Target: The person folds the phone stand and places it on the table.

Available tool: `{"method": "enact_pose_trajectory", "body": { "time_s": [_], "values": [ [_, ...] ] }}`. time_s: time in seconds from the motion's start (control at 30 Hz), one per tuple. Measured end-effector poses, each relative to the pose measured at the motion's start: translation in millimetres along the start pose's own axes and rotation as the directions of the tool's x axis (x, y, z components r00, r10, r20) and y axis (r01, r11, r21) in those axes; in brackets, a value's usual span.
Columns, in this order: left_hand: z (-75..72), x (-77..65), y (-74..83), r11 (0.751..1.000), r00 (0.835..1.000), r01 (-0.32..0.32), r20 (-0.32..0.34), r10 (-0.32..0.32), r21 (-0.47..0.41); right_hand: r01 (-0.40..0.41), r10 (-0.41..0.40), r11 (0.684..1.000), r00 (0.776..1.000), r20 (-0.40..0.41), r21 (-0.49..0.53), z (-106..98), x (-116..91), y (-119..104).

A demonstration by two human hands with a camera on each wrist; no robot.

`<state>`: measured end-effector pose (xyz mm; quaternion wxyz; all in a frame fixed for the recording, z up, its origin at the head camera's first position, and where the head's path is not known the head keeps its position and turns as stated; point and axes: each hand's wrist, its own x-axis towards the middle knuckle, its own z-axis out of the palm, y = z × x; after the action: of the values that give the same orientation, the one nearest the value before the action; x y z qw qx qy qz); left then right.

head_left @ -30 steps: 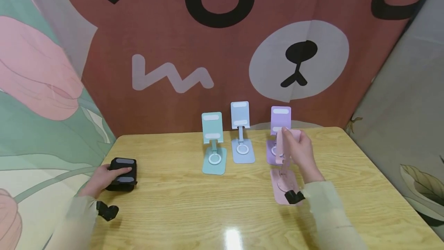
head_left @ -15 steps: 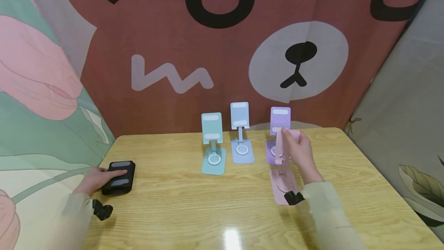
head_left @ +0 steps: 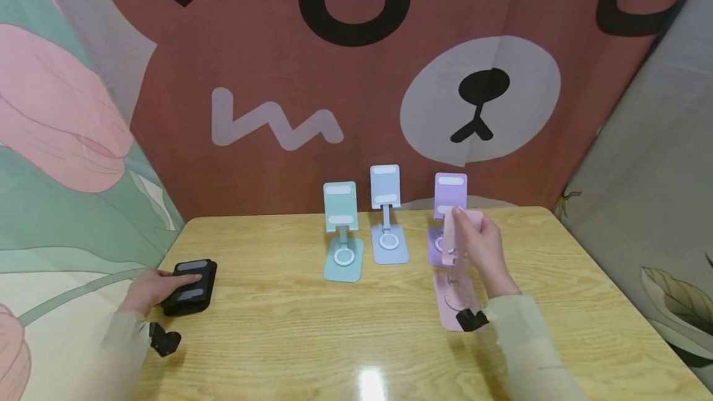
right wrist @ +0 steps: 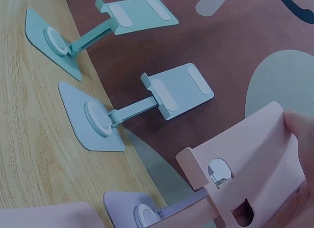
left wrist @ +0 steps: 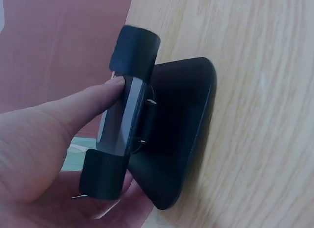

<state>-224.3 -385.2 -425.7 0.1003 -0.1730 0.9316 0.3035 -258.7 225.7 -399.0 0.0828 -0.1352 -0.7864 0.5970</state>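
At the table's left side, my left hand (head_left: 153,289) grips a folded black phone stand (head_left: 192,296). Its thumb (left wrist: 98,98) lies on a grey pad of the holder plate, and other fingers reach underneath; the stand's base faces the tabletop in the left wrist view. My right hand (head_left: 486,252) pinches the upper plate of a pink phone stand (head_left: 451,237), whose raised arm rises from a flat base on the wood. Just behind it stands a purple phone stand (head_left: 451,185), partly hidden by the pink one and the hand.
A teal phone stand (head_left: 340,201) and a light-blue phone stand (head_left: 385,182) stand unfolded towards the back of the wooden table (head_left: 289,327). Directly behind the table hangs a brown printed cloth (head_left: 267,172). Patterned cloths flank both sides.
My left hand has shifted slightly left and nearer to me with the black phone stand, which has turned a little. The right hand keeps its place on the pink phone stand.
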Motion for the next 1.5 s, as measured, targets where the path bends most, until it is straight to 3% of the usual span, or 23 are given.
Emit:
{"method": "enact_pose_trajectory", "body": {
  "time_s": [0.57, 0.77, 0.93, 1.07, 1.3, 1.5],
  "values": [
    [0.8, 4.4, -6.2, 0.999, 0.999, -0.036, -0.015, 0.035, -0.020, -0.027, 0.026, 1.000, 0.999, -0.035, -0.006, -0.3, 2.1, 2.3],
    [2.5, 2.3, -1.9, 0.999, 0.999, -0.028, -0.021, 0.028, -0.017, -0.019, 0.020, 1.000, 0.999, -0.035, 0.015, 0.1, 2.1, 5.2],
    [4.9, 3.1, 6.6, 0.998, 0.996, -0.058, -0.071, 0.058, 0.006, -0.025, 0.025, 0.999, 1.000, -0.011, 0.028, -1.7, 3.3, 9.0],
    [7.6, 0.0, 17.1, 0.996, 0.988, -0.089, -0.126, 0.085, -0.027, -0.024, 0.024, 0.999, 1.000, 0.007, 0.033, -3.2, 4.5, 13.8],
    [18.3, -9.4, 45.8, 0.982, 0.956, -0.151, -0.270, 0.115, -0.114, -0.023, 0.023, 1.000, 1.000, 0.009, 0.006, -4.3, 5.7, 17.8],
    [27.0, -13.2, 65.8, 0.950, 0.943, -0.234, -0.287, 0.170, -0.205, -0.011, 0.011, 1.000, 1.000, 0.005, 0.002, -4.5, 6.3, 18.5]
  ]
}}
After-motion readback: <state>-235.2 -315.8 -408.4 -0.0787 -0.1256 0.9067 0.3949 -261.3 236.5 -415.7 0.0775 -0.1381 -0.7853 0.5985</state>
